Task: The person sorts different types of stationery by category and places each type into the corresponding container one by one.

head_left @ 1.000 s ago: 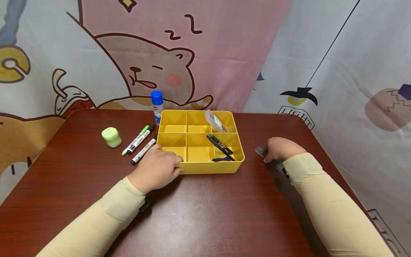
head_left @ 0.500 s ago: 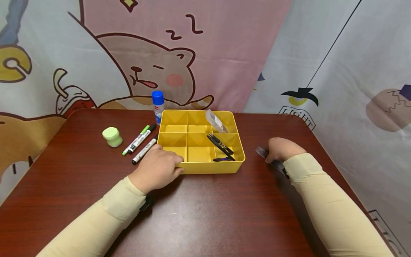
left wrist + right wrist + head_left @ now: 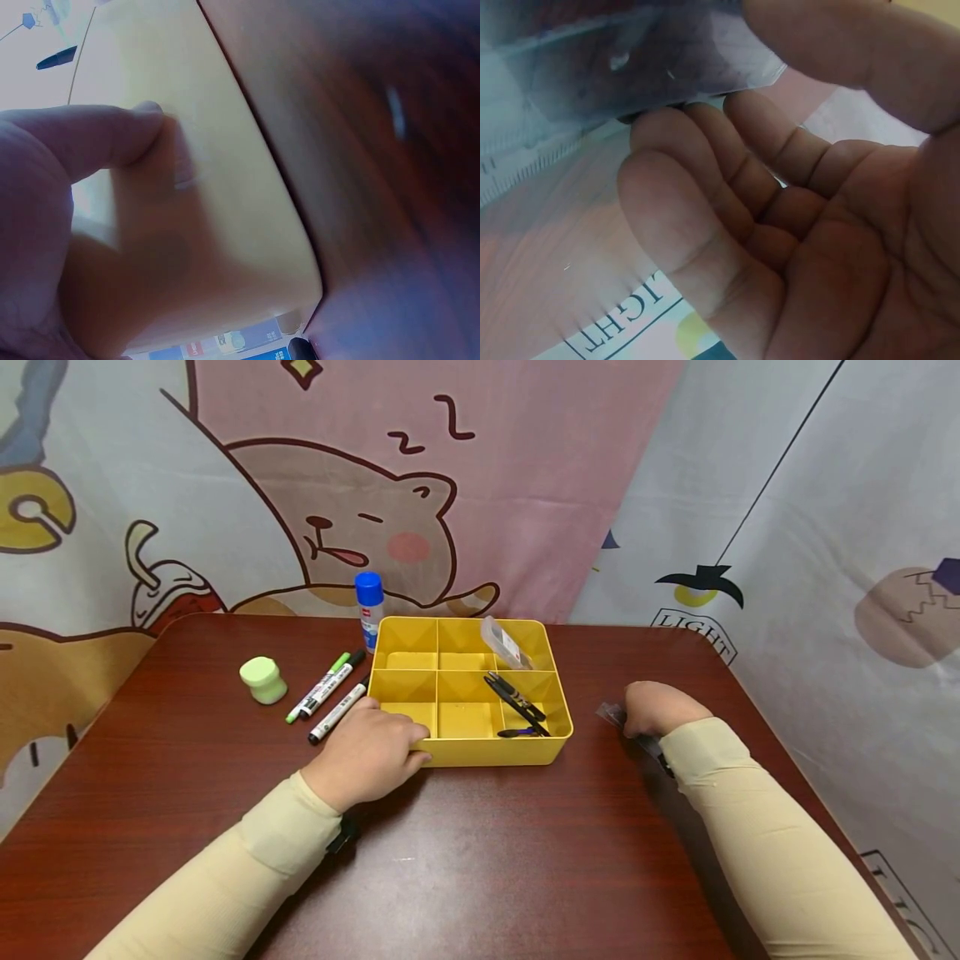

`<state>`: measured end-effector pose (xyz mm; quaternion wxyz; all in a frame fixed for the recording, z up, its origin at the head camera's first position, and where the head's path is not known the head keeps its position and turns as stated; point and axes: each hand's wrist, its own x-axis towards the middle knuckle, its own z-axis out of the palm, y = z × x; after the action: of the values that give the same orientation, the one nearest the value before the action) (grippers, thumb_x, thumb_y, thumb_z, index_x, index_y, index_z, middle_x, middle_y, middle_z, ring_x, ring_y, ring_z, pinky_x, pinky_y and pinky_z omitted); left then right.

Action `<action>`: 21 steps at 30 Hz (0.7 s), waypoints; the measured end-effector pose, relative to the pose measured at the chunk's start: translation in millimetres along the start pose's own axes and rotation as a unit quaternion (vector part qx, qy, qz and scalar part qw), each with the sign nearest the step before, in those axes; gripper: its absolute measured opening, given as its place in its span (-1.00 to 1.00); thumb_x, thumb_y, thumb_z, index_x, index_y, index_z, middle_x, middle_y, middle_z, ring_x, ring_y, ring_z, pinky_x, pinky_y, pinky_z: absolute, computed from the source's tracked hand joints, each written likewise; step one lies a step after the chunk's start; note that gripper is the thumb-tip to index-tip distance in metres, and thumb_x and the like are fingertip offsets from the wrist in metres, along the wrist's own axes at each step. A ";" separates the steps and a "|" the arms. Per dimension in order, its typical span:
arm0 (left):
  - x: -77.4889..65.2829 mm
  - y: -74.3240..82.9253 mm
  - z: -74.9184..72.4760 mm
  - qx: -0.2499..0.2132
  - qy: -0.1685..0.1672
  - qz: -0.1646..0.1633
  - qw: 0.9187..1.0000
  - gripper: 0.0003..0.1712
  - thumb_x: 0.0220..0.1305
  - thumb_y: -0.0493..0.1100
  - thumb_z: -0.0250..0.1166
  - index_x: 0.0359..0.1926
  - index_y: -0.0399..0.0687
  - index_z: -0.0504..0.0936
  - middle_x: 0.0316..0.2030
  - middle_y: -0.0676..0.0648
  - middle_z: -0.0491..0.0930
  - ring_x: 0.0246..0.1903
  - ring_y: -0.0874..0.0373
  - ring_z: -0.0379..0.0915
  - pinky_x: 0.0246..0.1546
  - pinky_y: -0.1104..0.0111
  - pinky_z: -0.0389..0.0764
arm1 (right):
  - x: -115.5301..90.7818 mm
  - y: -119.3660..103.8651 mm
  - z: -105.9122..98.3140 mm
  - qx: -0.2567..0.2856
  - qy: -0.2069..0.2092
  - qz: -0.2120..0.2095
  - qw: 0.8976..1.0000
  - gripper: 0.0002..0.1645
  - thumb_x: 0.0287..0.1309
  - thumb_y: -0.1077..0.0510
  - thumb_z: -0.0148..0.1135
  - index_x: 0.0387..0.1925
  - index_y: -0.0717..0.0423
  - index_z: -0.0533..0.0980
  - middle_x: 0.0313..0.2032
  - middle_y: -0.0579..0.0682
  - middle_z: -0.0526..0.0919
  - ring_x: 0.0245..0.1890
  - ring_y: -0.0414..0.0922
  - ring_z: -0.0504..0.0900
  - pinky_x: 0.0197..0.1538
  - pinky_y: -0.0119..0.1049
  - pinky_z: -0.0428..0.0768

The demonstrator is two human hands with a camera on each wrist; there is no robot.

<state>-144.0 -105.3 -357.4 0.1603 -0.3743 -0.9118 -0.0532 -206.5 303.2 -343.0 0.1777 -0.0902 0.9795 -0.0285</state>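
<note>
A yellow divided box (image 3: 487, 752) stands mid-table. My left hand (image 3: 367, 753) grips its front left corner, fingers over the rim; in the left wrist view the thumb (image 3: 112, 135) lies against the outer wall (image 3: 232, 202). Right of the box, my right hand (image 3: 663, 707) holds a clear plastic ruler (image 3: 611, 713) close over the table. In the right wrist view the ruler (image 3: 630, 75) runs between the thumb (image 3: 840, 45) and the curled fingers (image 3: 671, 206). In the box's front right compartment lie several dark pens (image 3: 517, 700).
A clear small case (image 3: 504, 645) leans in the back right compartment. Left of the box lie two white markers (image 3: 337, 714) and a green pen (image 3: 303, 703). A light green sponge-like block (image 3: 263, 680) sits further left. A blue-capped glue stick (image 3: 368, 602) stands behind the box's left corner.
The visible strip of ruler looks slightly narrower by the right fingers, as if tilted a little. The left hand and the box keep their place.
</note>
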 end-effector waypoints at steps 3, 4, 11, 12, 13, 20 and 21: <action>-0.1 -0.1 0.4 0.000 -0.001 -0.001 1.000 -0.62 0.03 0.09 0.36 -0.68 0.23 0.32 -0.73 0.20 0.33 -0.64 0.32 0.32 -0.43 0.18 0.21 | 0.9 0.0 0.2 -0.002 -0.003 -0.001 1.000 -0.92 -0.26 0.34 0.22 -0.56 0.17 0.55 -0.59 0.03 0.51 -0.67 -0.07 0.38 -0.64 -0.26 0.33; -0.1 -0.2 0.4 0.000 -0.002 -0.001 1.000 -0.62 0.03 0.09 0.36 -0.68 0.23 0.32 -0.73 0.20 0.33 -0.64 0.32 0.32 -0.43 0.18 0.21 | 1.3 0.1 0.4 -0.003 -0.005 0.000 1.000 -0.92 -0.26 0.34 0.21 -0.56 0.17 0.55 -0.59 0.03 0.51 -0.67 -0.07 0.38 -0.64 -0.26 0.32; 0.0 0.3 -0.5 0.003 -0.003 -0.001 1.000 -0.61 0.03 0.08 0.36 -0.69 0.23 0.31 -0.73 0.20 0.31 -0.65 0.32 0.31 -0.43 0.18 0.21 | 3.0 -1.1 0.7 -0.017 -0.015 -0.002 1.000 -0.94 -0.20 0.33 0.18 -0.54 0.20 0.55 -0.58 0.04 0.51 -0.65 -0.05 0.39 -0.61 -0.25 0.34; 0.1 0.4 -0.7 0.003 -0.004 -0.001 1.000 -0.61 0.03 0.08 0.35 -0.69 0.23 0.31 -0.73 0.20 0.31 -0.65 0.32 0.31 -0.42 0.18 0.21 | 3.3 -1.3 1.1 -0.021 -0.014 -0.003 1.000 -0.94 -0.21 0.33 0.18 -0.54 0.20 0.55 -0.58 0.04 0.51 -0.65 -0.05 0.38 -0.61 -0.24 0.34; 0.2 0.6 -0.8 0.004 -0.005 -0.002 1.000 -0.61 0.03 0.09 0.35 -0.69 0.23 0.31 -0.73 0.20 0.31 -0.65 0.32 0.31 -0.42 0.18 0.21 | 3.3 -1.8 1.5 -0.022 -0.013 -0.002 1.000 -0.93 -0.21 0.33 0.19 -0.54 0.20 0.55 -0.57 0.04 0.51 -0.64 -0.04 0.38 -0.60 -0.24 0.34; 0.6 1.3 -0.4 0.010 -0.015 -0.005 1.000 -0.65 0.05 0.10 0.33 -0.66 0.23 0.35 -0.71 0.20 0.34 -0.62 0.32 0.33 -0.39 0.17 0.23 | 2.5 -4.7 4.5 -0.012 -0.019 0.021 1.000 -0.91 -0.23 0.33 0.23 -0.52 0.20 0.57 -0.57 0.05 0.53 -0.62 -0.03 0.40 -0.59 -0.22 0.36; 0.6 1.4 -0.3 0.010 -0.017 -0.006 1.000 -0.65 0.06 0.11 0.33 -0.66 0.23 0.35 -0.71 0.20 0.35 -0.62 0.32 0.33 -0.39 0.17 0.23 | 2.5 -5.0 4.9 -0.012 -0.020 0.025 0.999 -0.92 -0.22 0.32 0.23 -0.53 0.19 0.57 -0.57 0.05 0.53 -0.62 -0.03 0.40 -0.59 -0.22 0.36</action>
<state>-143.4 -104.0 -356.9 0.1486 -0.3682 -0.9170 -0.0388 -206.2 297.8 -348.0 0.1973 -0.0683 0.9779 -0.0108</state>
